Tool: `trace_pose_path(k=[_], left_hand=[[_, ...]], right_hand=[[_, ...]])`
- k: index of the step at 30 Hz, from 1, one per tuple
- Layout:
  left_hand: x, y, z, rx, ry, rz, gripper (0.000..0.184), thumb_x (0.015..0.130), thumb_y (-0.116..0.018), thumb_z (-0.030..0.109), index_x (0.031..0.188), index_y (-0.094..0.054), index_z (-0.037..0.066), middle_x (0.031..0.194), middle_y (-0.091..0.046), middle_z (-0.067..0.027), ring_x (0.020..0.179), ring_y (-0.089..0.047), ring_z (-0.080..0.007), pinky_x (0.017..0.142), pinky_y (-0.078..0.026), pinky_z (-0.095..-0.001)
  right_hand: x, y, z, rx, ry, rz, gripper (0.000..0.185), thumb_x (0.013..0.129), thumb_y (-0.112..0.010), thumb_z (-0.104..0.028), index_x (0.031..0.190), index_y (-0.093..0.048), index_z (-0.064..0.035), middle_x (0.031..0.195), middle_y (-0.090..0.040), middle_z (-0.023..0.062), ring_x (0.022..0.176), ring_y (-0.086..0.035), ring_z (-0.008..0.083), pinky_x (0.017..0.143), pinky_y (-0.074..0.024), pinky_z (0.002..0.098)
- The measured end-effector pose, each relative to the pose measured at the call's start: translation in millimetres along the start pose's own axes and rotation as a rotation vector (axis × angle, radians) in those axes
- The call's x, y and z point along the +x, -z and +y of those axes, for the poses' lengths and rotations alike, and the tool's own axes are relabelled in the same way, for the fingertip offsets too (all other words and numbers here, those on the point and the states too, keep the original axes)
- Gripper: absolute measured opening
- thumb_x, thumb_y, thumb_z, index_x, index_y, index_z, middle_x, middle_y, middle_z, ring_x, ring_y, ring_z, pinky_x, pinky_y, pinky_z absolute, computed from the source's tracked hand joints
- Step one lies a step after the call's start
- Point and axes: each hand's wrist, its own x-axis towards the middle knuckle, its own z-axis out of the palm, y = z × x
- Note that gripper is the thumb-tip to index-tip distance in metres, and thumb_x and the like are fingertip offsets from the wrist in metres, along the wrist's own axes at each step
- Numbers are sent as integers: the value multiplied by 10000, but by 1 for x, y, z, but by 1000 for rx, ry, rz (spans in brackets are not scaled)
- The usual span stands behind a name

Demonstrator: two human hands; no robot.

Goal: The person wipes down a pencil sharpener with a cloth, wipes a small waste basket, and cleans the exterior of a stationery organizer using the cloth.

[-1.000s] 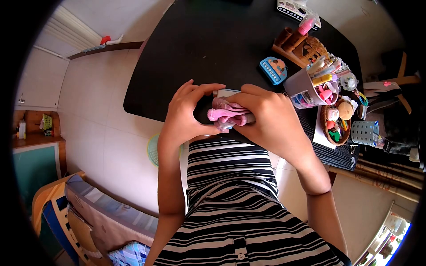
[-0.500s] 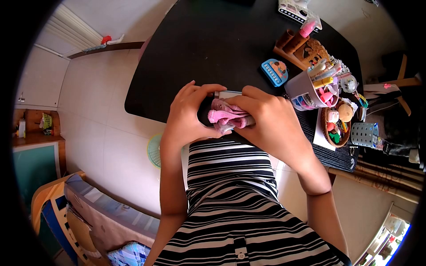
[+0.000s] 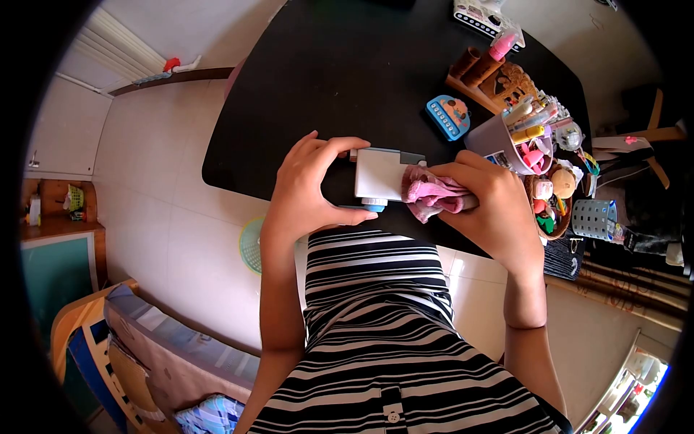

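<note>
My left hand (image 3: 312, 182) grips a small white box-shaped device (image 3: 378, 174) between thumb and fingers, at the table's near edge. A ribbed white-and-blue knob (image 3: 374, 204) sits on the device's lower side, by my thumb. A dark grey part shows at its upper right corner; I cannot tell what kind of device it is. Bunched in my right hand (image 3: 491, 199) is a pink cloth (image 3: 434, 194), its left end touching the device's right side. The right fingertips are partly hidden by the cloth.
On the black table (image 3: 311, 94) lie a blue toy keyboard (image 3: 448, 117), a pen cup (image 3: 499, 141), a wooden holder (image 3: 477, 90) and a basket of small toys (image 3: 560, 235), all to the right. A perforated blue basket (image 3: 594, 219) stands farther right. A green basket (image 3: 251, 246) is on the floor.
My right hand and the pink cloth have moved right across the device, uncovering its white face and the knob. My left hand stays in place.
</note>
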Motion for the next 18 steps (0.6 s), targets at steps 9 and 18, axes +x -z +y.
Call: trace_pose_path(k=[9,18], left_hand=[[0,0,-1,-11,-5,4,819,493,-936,313,1239,-666,109,1038,-711,-68,1002,-685,-253,1181,-345,-533],[2,3,3,-2,24,-5,770,508,-941,278,1227,-690,158,972,-717,-65,961,-678,-266,1165,-379,-527]], right_hand=[[-1,-1,0,-4,21,27,333,714,-840,-131,1038,-767,-94,869,-653,66,777,-689,306,677,-537,405],[19,-26,-18,40,142,72,380,673,-843,-96,1044,-761,-88,846,-642,72,723,-671,311,639,-521,390]])
